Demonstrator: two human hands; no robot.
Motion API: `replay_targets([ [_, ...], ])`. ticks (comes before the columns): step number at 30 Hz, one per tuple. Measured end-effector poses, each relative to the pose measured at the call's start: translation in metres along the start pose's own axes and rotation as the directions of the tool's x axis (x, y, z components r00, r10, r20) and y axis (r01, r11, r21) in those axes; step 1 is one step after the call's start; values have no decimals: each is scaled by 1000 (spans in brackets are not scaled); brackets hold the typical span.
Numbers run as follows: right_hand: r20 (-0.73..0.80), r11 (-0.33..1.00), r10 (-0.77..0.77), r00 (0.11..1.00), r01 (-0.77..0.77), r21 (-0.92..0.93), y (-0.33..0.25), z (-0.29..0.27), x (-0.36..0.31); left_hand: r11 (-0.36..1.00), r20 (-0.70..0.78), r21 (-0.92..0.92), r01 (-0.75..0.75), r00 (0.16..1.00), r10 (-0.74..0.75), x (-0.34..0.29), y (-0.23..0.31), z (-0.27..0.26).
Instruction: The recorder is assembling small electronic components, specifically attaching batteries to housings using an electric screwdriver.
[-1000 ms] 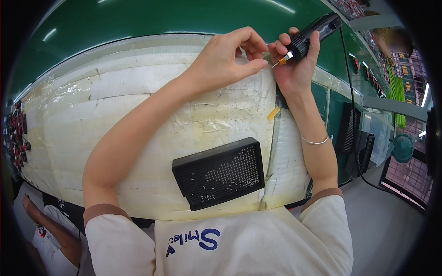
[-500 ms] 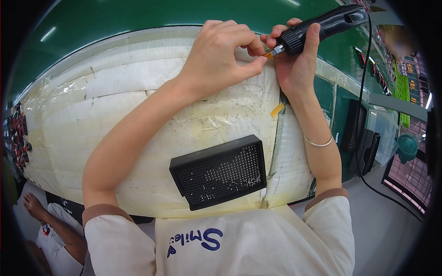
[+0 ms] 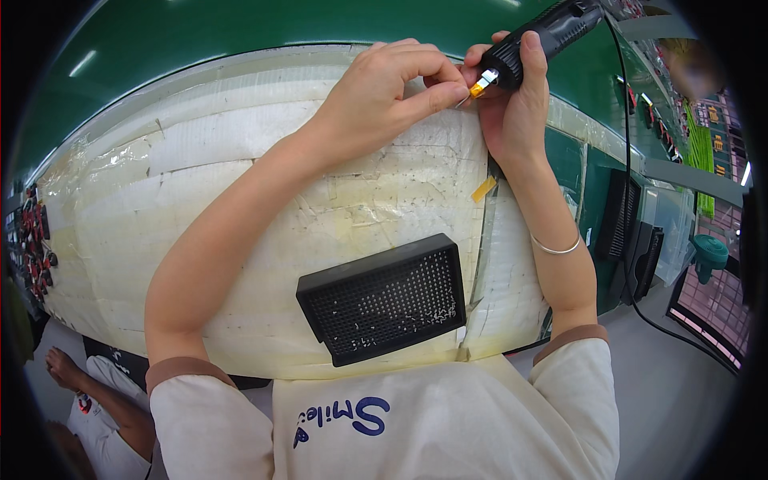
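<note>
My right hand (image 3: 516, 112) is wrapped round a black corded electric screwdriver (image 3: 540, 44), tilted with its nose down to the left. Orange-yellow tape (image 3: 478, 90) covers the lower end of its bright metal tip. Thumb and forefinger of my left hand (image 3: 392, 84) pinch together just beside that tip. A thin shiny sliver shows by the left thumb; what it is, I cannot make out. Nearer my body, a black tray (image 3: 384, 260) with a grid of holes holds many tiny silvery pieces, some standing in rows, others loose in its right corner.
A pale, tape-patched mat (image 3: 240, 208) covers the green bench (image 3: 240, 24). An orange tape scrap (image 3: 483, 190) lies by my right wrist. The black cable (image 3: 626, 160) runs down the right side, past black bins (image 3: 640, 260). At lower left sits another person (image 3: 108, 400).
The screwdriver and my right fingers have shifted slightly left and up. Its taped tip has come clear of my left fingertips and shows more plainly. My left hand stays pinched.
</note>
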State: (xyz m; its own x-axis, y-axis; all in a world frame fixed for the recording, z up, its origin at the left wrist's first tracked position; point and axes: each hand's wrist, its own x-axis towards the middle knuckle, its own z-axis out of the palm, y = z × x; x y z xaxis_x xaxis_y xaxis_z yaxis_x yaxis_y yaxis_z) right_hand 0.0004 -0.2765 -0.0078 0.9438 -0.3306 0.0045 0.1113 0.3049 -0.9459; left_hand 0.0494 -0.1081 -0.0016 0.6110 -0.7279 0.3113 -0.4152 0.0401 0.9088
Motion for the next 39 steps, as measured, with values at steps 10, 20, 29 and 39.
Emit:
replay_targets([
  [10, 3, 999, -6, 1000, 6, -45, -2, 2, 0, 889, -20, 374, -263, 956, 291, 0, -5, 4],
  [20, -8, 1000, 6, 1000, -6, -23, -3, 2, 1, 866, -22, 417, -276, 950, 313, 0, -4, 7],
  [29, -17, 1000, 26, 1000, -26, 7, -3, 2, 1, 935, -28, 284, -212, 973, 229, -1, -4, 3],
  [39, -48, 999, 16, 999, -18, -27, -4, 7, -1, 719, -95, 601, -348, 863, 497, 1, -8, 12],
])
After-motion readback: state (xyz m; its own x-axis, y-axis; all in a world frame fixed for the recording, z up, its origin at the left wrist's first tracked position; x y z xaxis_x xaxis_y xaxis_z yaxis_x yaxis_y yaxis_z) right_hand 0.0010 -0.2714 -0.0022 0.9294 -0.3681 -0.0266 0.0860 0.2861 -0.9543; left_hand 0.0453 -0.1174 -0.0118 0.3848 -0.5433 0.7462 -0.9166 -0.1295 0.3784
